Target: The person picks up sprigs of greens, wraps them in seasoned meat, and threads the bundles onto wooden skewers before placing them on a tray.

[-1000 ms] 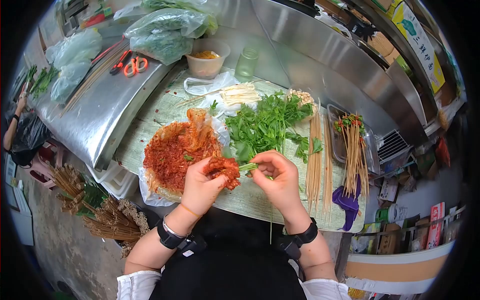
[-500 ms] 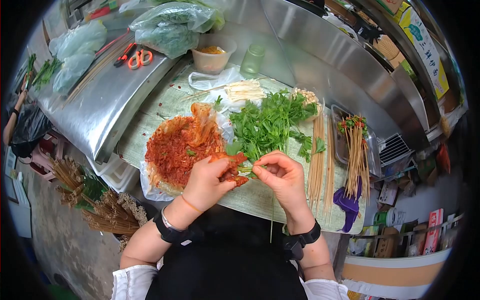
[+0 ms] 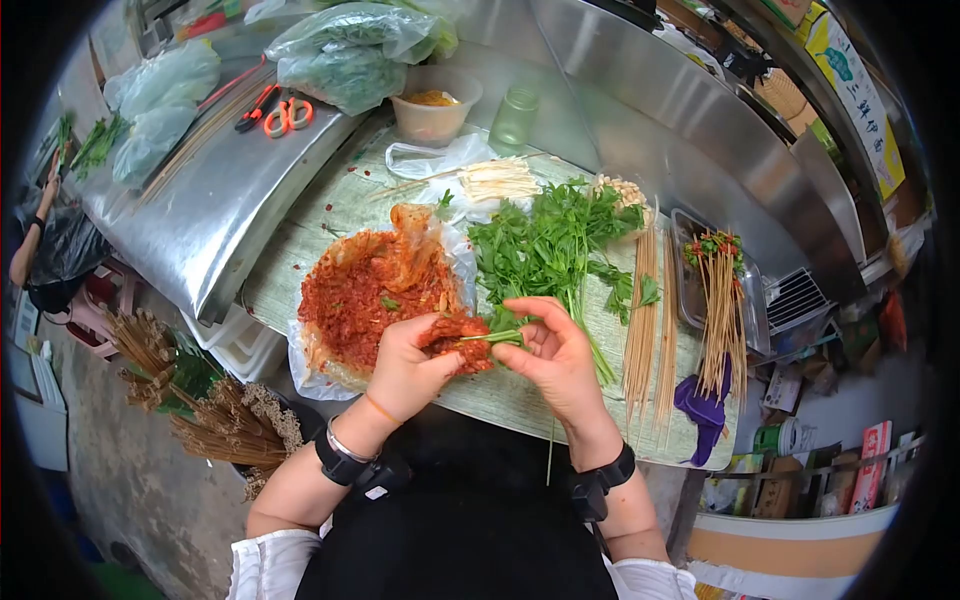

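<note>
My left hand (image 3: pixel 405 362) is closed round a folded piece coated in red chili paste (image 3: pixel 458 345). Green herb stems (image 3: pixel 503 337) stick out of its right side. Facing it, my right hand (image 3: pixel 555 362) has its thumb at the stem ends and its forefinger raised above them. A thin stick (image 3: pixel 549 455) hangs below the right palm, seemingly held by the curled fingers; its upper end is hidden. Left of the hands, a heap of red chili-coated leaves (image 3: pixel 370 290) lies on a plastic bag (image 3: pixel 310 372). Behind them is a pile of leafy green herbs (image 3: pixel 540 240).
Bare wooden skewers (image 3: pixel 640 340) lie to the right, near filled skewers (image 3: pixel 718 300) on a clear tray (image 3: pixel 690 225) and a purple cloth (image 3: pixel 702 415). Enoki mushrooms (image 3: pixel 498 180), a plastic tub (image 3: pixel 435 115) and a green jar (image 3: pixel 514 118) stand behind. Scissors (image 3: pixel 288 117) lie on a metal counter (image 3: pixel 220 190).
The right forefinger has lifted away from the thumb. The green stems now lie across the red-coated piece, pointing right. The view has shifted slightly.
</note>
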